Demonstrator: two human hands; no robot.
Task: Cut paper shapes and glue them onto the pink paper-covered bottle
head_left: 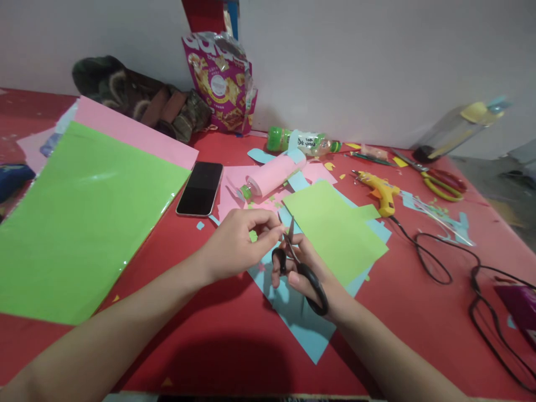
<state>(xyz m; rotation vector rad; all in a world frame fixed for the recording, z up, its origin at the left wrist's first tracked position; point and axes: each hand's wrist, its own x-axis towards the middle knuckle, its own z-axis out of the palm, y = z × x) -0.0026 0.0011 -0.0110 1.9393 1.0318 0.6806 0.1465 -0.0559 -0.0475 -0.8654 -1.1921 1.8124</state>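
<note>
My right hand (307, 273) grips black-handled scissors (302, 269), blades pointing up and away from me. My left hand (238, 241) pinches a tiny green paper scrap (253, 236) right beside the blades. Both hands hover over a light blue sheet (293, 312) and a green sheet (335, 226) lying on the red table (234, 340). Just beyond them lies a bottle wrapped in pink paper (272, 176).
A large green sheet (79, 223) over a pink one (134, 131) fills the left. A black phone (201, 188) lies mid-table. A yellow glue gun (379, 192) with black cord (444, 268), yellow-handled scissors (441, 183), a plastic bottle (304, 141), a snack bag (221, 81) and paper scraps lie behind.
</note>
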